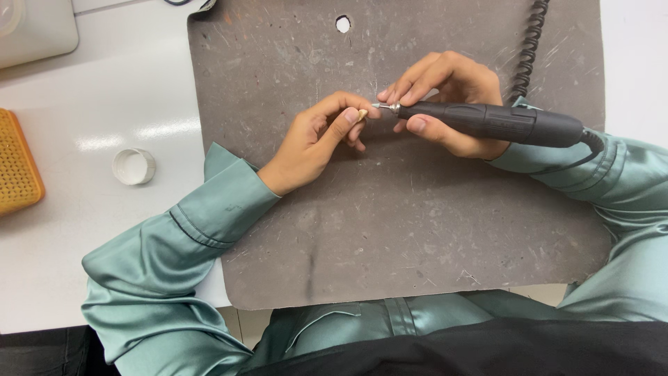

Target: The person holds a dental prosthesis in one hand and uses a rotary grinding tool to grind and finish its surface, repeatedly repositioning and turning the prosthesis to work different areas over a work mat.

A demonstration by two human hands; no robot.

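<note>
Green satin sleeves point(174, 264) fill the near edge at 6 o'clock, and both forearms reach up over a scuffed grey work mat point(390, 230) on a white table point(104, 90). At the centre, the left hand point(316, 139) is curled narrow, pinching a tiny tan piece point(362, 114) between thumb and forefinger. From 3 o'clock, the right hand point(449, 104) wraps a black rotary handpiece point(494, 122) in a pen grip, its metal tip point(385, 107) touching or just beside the piece; which, I cannot tell. A coiled black cord point(529, 49) runs off toward 1 o'clock. At 9 o'clock sit a small white cap point(133, 166) and, at the frame edge, an orange perforated block point(17, 163).

As I judge it, the fingertips sit so close to the tip that a small slip could graze skin. The piece is tiny and lightly pinched, so sideways pressure might flick it away across the mat.
</note>
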